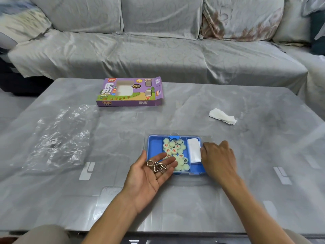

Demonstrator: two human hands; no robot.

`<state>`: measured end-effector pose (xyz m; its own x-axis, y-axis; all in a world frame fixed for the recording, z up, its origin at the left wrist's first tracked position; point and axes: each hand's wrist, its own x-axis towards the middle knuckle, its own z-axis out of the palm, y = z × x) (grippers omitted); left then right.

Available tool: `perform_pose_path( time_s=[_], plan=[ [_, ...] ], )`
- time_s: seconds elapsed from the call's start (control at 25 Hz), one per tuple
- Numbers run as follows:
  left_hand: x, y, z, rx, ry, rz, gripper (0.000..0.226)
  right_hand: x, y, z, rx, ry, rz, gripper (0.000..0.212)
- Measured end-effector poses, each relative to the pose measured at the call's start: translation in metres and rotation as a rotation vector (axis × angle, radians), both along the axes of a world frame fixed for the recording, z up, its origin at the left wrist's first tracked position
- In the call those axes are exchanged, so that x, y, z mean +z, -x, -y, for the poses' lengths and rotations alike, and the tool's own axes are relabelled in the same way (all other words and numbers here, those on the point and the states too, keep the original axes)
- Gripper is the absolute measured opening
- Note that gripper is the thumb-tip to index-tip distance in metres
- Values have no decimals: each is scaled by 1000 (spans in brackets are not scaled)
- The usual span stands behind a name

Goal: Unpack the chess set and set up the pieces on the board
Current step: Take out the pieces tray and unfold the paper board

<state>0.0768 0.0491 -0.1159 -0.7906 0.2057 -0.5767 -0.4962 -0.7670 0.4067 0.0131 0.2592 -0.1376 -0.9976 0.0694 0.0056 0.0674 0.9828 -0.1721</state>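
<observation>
A blue plastic tray (pixel 154 147) sits on the table in front of me. Its middle compartment holds several pale round chess pieces (pixel 175 152) marked in red and black. A folded white sheet (pixel 193 148) lies in the right compartment. My left hand (pixel 146 180) is palm up at the tray's near left corner, with metal wire puzzle rings (pixel 157 166) lying on its straight fingers. My right hand (pixel 218 157) is at the tray's right edge, back upward, its thumb and curled fingers on the sheet's right edge; the fingertips are hidden.
The purple chess box (pixel 130 92) lies at the table's far side with an end flap open. Crumpled clear plastic wrap (pixel 58 138) lies at the left. A folded tissue (pixel 222 116) lies at the right. A grey covered sofa (pixel 158 55) stands behind the table.
</observation>
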Motion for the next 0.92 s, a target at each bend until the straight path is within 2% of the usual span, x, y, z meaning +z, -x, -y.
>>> perform_pose_path(
  time_s=[0.16, 0.2, 0.28, 0.44, 0.56, 0.64, 0.76, 0.92],
  plan=[
    [-3, 0, 1, 5, -34, -15, 46, 2, 4, -3, -47, 148, 20, 24],
    [-2, 0, 0, 1, -15, -13, 44, 3, 4, -4, -44, 154, 35, 29],
    [-3, -1, -1, -6, 20, -27, 46, 5, 3, -4, -10, 134, 68, 34],
    [-3, -1, 0, 21, -2, -45, 48, 5, 6, -9, -3, 203, 63, 25],
    [-3, -1, 1, -6, -38, -65, 36, 4, 9, -10, -81, 443, 31, 25],
    [-6, -1, 0, -14, -38, -75, 44, 5, 10, -9, -155, 564, -5, 20],
    [-7, -1, -1, -21, 10, -84, 38, 4, 10, -9, -215, 660, -69, 13],
    [-8, -1, -1, -13, 63, -109, 33, 3, 7, -8, -219, 675, -186, 12]
  ],
)
